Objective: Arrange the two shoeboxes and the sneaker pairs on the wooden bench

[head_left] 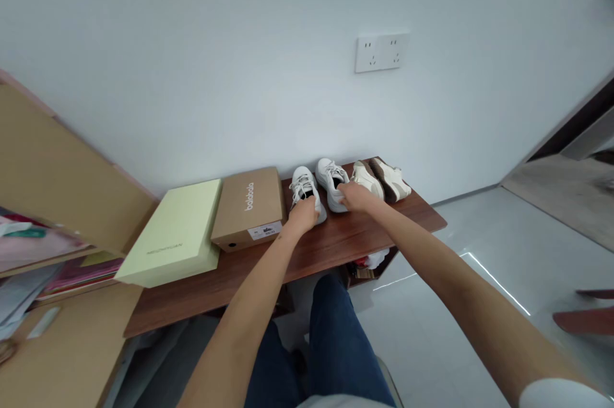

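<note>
Head view has a big pale wall (240, 62) across the back, with a long reddish-brown worktop (340, 246) pushed up along it. On the left end sits a pale green box (185, 213), flat, and right beside it a brown shoebox (249, 203) with "balabala" on the lid. Over on the right end there's a pair of cream shoes (394, 183), close together, the outer one looking tipped a bit so its brown sole shows.

Between the shoebox and that pair are the ones being handled: the left white shoe (302, 178) and the right white shoe (328, 170), both on the worktop, toes to the wall, with a small gap between them.

Now the hands. The left hand (304, 215) has its grip clamped on the heel collar of the left white shoe, and the right hand (356, 196) has the same pinch on the other one. Can't really see the thumbs properly, tbh.

So I'd call this the two-handed hold-and-place stage, one shoe per hand. Any move from here calls for a firm pinch on both heels, soles kept level, and a bit of care on the right, since the cream pair is just beside.
</note>
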